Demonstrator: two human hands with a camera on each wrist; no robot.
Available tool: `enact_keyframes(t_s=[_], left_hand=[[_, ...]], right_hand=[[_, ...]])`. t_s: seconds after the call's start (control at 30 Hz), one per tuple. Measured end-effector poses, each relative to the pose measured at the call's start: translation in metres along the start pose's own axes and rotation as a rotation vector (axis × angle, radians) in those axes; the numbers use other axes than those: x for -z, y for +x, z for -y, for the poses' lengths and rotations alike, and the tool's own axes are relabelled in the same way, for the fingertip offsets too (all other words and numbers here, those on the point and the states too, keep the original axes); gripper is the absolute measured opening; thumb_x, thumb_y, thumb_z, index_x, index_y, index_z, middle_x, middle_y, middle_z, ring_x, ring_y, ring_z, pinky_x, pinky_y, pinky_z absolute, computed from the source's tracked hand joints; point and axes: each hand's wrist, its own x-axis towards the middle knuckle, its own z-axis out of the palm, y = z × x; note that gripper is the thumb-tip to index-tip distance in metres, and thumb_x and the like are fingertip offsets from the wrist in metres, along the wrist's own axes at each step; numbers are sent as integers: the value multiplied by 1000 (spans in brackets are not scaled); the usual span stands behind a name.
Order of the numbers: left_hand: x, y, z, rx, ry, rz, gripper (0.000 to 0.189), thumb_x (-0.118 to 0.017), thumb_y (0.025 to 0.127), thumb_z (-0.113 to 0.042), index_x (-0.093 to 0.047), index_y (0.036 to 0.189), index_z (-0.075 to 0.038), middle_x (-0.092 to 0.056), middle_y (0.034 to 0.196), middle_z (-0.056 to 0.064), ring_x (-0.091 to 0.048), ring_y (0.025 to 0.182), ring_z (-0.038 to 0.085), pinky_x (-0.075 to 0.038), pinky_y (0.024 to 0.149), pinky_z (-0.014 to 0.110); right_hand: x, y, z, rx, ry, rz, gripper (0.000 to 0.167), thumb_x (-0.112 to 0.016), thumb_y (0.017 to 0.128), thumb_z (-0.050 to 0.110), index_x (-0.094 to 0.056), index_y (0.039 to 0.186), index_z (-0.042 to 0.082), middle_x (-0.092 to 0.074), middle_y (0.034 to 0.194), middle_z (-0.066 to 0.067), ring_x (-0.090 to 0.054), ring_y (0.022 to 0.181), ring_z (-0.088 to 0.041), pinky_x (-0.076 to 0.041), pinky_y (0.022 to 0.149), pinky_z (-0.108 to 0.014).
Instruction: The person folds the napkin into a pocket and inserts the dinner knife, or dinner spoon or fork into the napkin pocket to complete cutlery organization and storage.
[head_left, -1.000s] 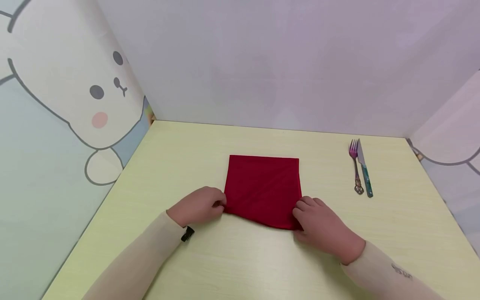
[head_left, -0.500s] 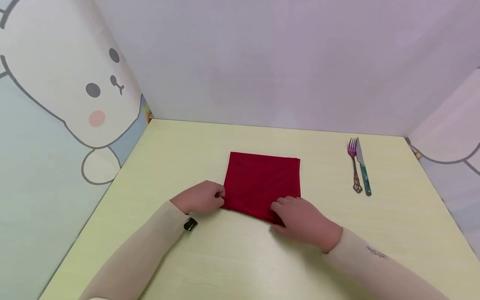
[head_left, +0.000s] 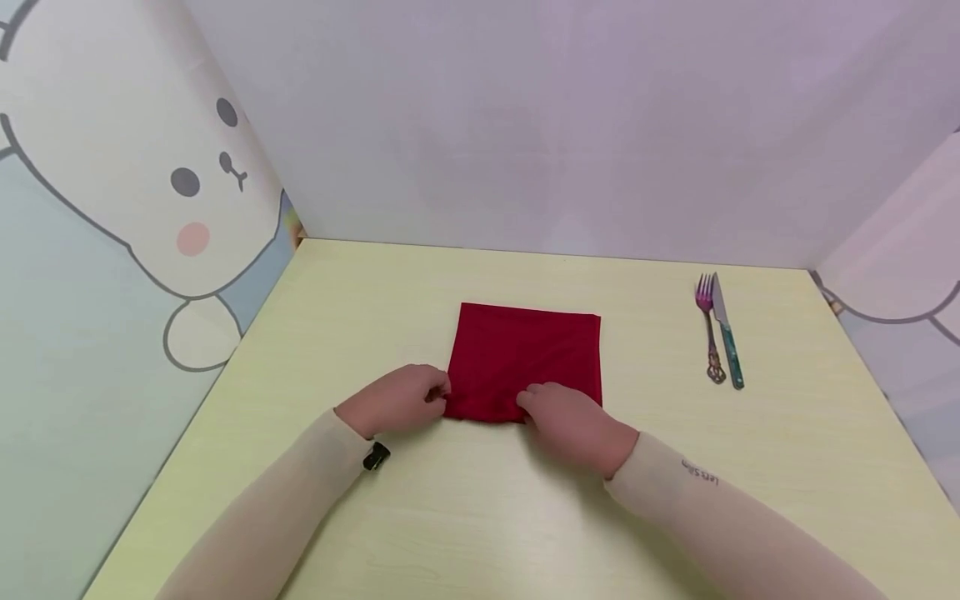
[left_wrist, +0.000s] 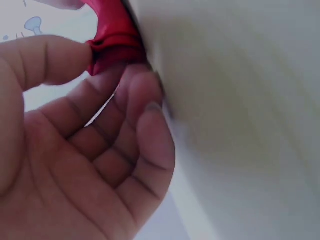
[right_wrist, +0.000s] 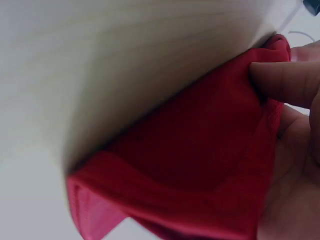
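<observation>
where the left hand pinches, red cloth lies between thumb and fingers.

The table has a pale yellow top with faint wood grain. Near its middle lies a red cloth. Toward the far right corner, a fork with purplish tines and a knife with a green handle lie side by side, tips toward the far edge.
</observation>
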Motion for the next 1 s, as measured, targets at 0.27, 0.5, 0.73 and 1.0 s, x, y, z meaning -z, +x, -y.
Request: enact_keyframes(t_s=[0.27,0.5,0.73,1.0], left_hand=[[-8,-14,-9,-140,239,-78,36,-81,88,-19,-70,122,-17,-57,108,-8,-55,94,10,-52,83,27],[-6,-4,-15,-299,416,-87,17,-84,84,-8,-71,89,-18,-58,84,-8,-55,79,11,-51,75,27],[6,6,-7,-267,250,-19,28,-74,92,-6,-58,74,-22,-47,67,-13,-46,66,7,-46,68,27],[14,14,5,-172,62,30,13,-68,98,-11,-67,102,-23,-60,83,-15,-56,78,7,-51,76,30]], right_hand=[[-2,4,-9,3,92,31,22,-70,92,1,-55,81,14,-47,74,8,-49,71,-12,-47,73,-29],[0,6,-10,-1,87,49,20,-73,93,5,-57,84,14,-51,76,8,-51,73,-12,-49,75,-30],[8,-2,-16,-23,121,71,17,-73,94,6,-59,88,15,-53,79,8,-52,76,-11,-49,77,-32],[24,-24,-43,-94,99,94,22,-74,94,9,-56,86,18,-51,76,8,-50,73,-11,-47,72,-31]])
